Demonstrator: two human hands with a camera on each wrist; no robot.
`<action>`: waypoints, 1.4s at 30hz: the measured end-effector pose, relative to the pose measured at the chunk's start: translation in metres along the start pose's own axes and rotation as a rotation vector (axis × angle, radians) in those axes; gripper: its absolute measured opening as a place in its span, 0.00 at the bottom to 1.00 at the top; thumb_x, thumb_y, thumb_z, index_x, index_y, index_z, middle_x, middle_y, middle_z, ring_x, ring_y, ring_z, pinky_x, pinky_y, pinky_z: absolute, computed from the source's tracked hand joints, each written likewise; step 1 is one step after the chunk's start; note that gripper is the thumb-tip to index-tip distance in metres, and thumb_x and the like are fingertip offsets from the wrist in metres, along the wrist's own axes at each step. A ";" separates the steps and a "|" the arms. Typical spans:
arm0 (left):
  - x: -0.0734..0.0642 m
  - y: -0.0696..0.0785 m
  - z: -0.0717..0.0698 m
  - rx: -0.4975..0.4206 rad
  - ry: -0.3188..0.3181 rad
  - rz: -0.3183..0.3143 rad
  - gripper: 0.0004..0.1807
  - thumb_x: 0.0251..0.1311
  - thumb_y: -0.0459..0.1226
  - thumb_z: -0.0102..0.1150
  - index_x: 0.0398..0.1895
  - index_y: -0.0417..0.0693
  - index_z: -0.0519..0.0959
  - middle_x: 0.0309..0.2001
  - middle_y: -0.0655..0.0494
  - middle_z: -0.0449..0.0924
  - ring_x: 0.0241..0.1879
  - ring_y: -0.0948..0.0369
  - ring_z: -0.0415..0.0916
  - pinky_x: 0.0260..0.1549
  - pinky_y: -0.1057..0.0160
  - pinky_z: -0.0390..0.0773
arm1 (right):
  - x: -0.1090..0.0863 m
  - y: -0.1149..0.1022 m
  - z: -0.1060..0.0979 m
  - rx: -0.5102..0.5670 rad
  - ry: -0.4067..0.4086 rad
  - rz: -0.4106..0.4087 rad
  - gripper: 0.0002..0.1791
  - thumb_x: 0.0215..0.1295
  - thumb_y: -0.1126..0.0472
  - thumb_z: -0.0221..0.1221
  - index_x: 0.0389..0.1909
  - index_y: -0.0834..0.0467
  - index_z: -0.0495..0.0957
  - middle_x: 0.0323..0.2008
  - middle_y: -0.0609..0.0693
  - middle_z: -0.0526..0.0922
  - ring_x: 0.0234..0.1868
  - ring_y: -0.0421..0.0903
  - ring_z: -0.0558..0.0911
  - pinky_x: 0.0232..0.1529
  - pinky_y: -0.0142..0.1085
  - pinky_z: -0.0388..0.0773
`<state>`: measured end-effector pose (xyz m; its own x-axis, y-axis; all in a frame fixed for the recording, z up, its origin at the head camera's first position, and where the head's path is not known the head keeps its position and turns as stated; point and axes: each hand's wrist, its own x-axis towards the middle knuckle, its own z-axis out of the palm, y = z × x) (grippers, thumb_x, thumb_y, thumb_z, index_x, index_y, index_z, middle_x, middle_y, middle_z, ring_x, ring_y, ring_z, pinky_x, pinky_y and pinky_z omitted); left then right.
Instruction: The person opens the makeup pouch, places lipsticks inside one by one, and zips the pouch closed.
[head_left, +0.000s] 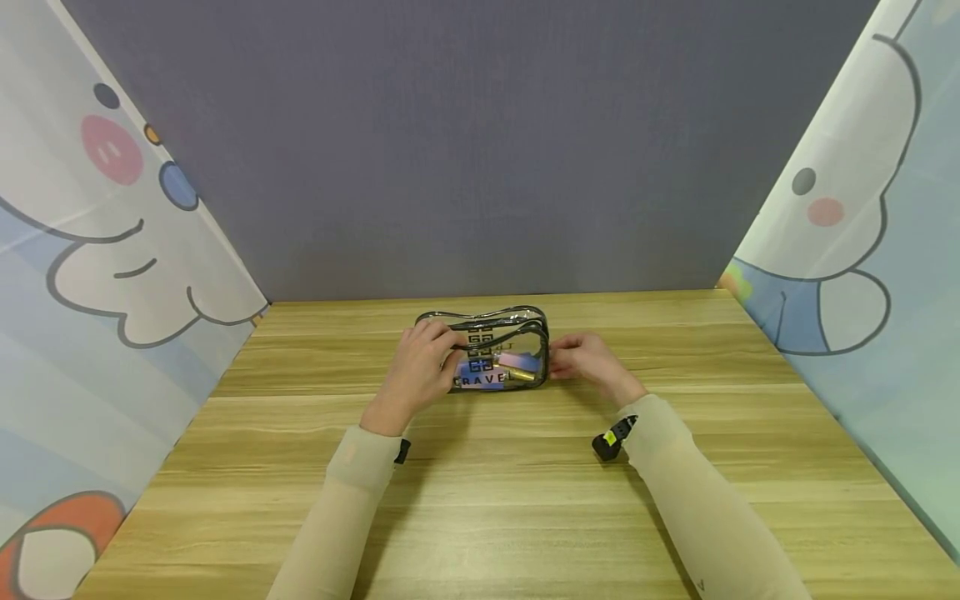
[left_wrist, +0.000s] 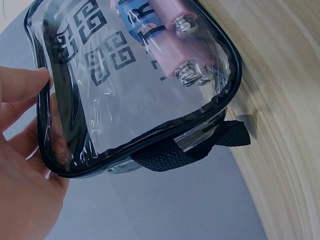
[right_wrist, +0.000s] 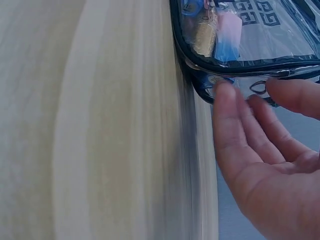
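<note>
A clear plastic travel pouch (head_left: 491, 340) with black piping and printed lettering stands upright on the wooden table (head_left: 495, 500). Inside it lie several pink-and-blue tubes (left_wrist: 170, 52) with shiny clear ends, and a gold-coloured piece (right_wrist: 205, 37). My left hand (head_left: 426, 367) pinches the pouch's upper left edge, thumb at the front and fingers behind. A black fabric strap (left_wrist: 165, 154) sticks out from that left end. My right hand (head_left: 588, 360) is at the right end, fingers loosely extended close to its side; a small dark loop (right_wrist: 258, 87) shows by the fingertips. Whether they touch the pouch is unclear.
A dark grey panel (head_left: 480, 150) rises along the table's back edge, close behind the pouch. Cartoon-printed curtains (head_left: 847, 217) flank the table on both sides. A black wrist device (head_left: 611, 440) sits at my right cuff.
</note>
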<state>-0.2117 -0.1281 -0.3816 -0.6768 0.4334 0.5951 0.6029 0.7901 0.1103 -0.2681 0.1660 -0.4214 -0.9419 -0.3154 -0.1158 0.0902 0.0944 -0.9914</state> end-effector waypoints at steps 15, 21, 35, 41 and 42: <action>0.000 0.000 0.000 0.000 0.006 0.005 0.04 0.65 0.33 0.66 0.42 0.47 0.86 0.41 0.52 0.81 0.43 0.50 0.75 0.40 0.50 0.71 | 0.002 0.004 0.000 0.091 0.007 0.013 0.16 0.67 0.75 0.55 0.52 0.81 0.71 0.33 0.53 0.83 0.31 0.43 0.84 0.41 0.35 0.84; -0.001 0.000 0.000 0.000 0.004 0.007 0.05 0.65 0.32 0.66 0.42 0.48 0.86 0.42 0.53 0.81 0.44 0.51 0.75 0.41 0.50 0.72 | 0.002 0.004 -0.002 0.170 -0.004 0.024 0.12 0.68 0.76 0.55 0.49 0.79 0.71 0.34 0.53 0.82 0.30 0.43 0.83 0.38 0.33 0.83; -0.001 0.000 -0.001 0.001 -0.009 -0.008 0.05 0.66 0.33 0.66 0.42 0.49 0.86 0.42 0.53 0.82 0.44 0.51 0.75 0.40 0.51 0.71 | -0.001 0.000 -0.005 0.143 -0.020 0.033 0.10 0.71 0.73 0.55 0.49 0.76 0.74 0.32 0.53 0.82 0.30 0.45 0.83 0.38 0.36 0.84; -0.001 0.000 -0.001 -0.006 -0.020 -0.019 0.05 0.66 0.33 0.65 0.43 0.48 0.86 0.43 0.53 0.82 0.44 0.51 0.75 0.40 0.51 0.71 | 0.000 0.000 -0.005 0.197 -0.024 0.011 0.08 0.72 0.74 0.53 0.46 0.75 0.74 0.32 0.53 0.83 0.30 0.44 0.84 0.38 0.35 0.84; -0.001 0.000 -0.001 -0.007 -0.023 -0.021 0.05 0.67 0.33 0.65 0.43 0.48 0.86 0.43 0.53 0.82 0.44 0.51 0.75 0.40 0.52 0.71 | 0.000 0.000 -0.006 0.203 -0.023 0.008 0.07 0.72 0.75 0.53 0.46 0.75 0.74 0.32 0.54 0.83 0.29 0.44 0.84 0.37 0.34 0.84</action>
<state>-0.2106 -0.1289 -0.3814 -0.6989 0.4265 0.5741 0.5914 0.7961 0.1285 -0.2699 0.1711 -0.4208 -0.9335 -0.3370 -0.1224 0.1628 -0.0942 -0.9821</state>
